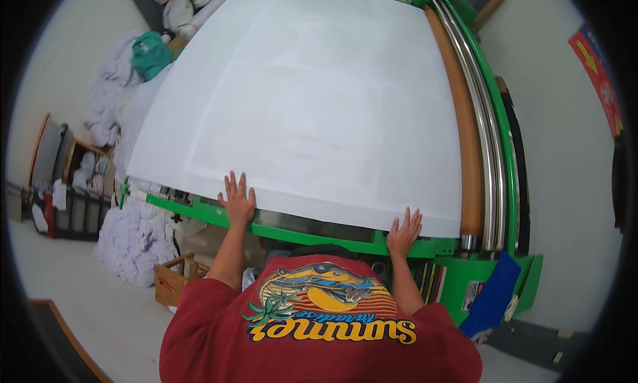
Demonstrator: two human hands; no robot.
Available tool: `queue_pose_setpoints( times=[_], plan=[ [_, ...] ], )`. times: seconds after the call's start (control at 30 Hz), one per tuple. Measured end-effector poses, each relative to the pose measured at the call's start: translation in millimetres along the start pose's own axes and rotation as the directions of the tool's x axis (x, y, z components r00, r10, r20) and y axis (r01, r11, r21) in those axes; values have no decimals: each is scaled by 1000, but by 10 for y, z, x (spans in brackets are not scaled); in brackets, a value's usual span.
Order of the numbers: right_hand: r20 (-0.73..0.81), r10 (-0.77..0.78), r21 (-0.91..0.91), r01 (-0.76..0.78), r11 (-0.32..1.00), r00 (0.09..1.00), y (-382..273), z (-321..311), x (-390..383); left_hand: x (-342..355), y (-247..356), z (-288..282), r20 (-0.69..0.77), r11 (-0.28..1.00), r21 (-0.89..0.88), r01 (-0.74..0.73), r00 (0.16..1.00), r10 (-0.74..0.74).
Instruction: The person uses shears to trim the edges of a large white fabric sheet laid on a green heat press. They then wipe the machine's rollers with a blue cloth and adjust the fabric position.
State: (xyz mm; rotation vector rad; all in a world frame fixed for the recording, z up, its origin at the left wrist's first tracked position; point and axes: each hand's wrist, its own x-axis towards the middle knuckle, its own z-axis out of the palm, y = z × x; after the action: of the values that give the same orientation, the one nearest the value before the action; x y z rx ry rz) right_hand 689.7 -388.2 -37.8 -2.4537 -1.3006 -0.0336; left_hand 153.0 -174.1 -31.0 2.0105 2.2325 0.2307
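A large white sheet (312, 97) is spread flat over a green-framed table (299, 233), its near edge lying just past the table's near rail. The left hand (237, 200) is pressed palm down on that near edge, fingers spread apart. The right hand (403, 230) is laid flat on the same edge further right, fingers likewise apart. A brown roll (458, 117) is seen along the sheet's right side, and heaped pale cloth (136, 240) lies at the near left.
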Motion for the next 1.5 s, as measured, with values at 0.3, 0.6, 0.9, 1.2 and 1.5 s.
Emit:
queue_pose_setpoints(
  times=[0.3, 0.6, 0.9, 1.2, 1.5],
  plan=[
    [28, 24, -2, -24, 1000, 999, 14, -51, 6, 24, 19, 58, 5, 1000, 24, 1, 1000, -1],
    [76, 68, -22, -66, 998, 995, 0, -67, 32, 5, 47, 38, -11, 999, 47, -14, 1000, 15],
    [65, 76, -44, -73, 996, 995, -26, -82, 27, 26, 51, 26, 7, 999, 27, -18, 1000, 18],
    [94, 96, -49, -91, 995, 991, -2, -50, 47, 42, 31, 92, 13, 999, 44, -10, 1000, 10],
    [37, 98, -34, -96, 995, 995, -19, -61, 41, 41, 22, 97, -47, 998, -15, -64, 997, 63]
  ],
)
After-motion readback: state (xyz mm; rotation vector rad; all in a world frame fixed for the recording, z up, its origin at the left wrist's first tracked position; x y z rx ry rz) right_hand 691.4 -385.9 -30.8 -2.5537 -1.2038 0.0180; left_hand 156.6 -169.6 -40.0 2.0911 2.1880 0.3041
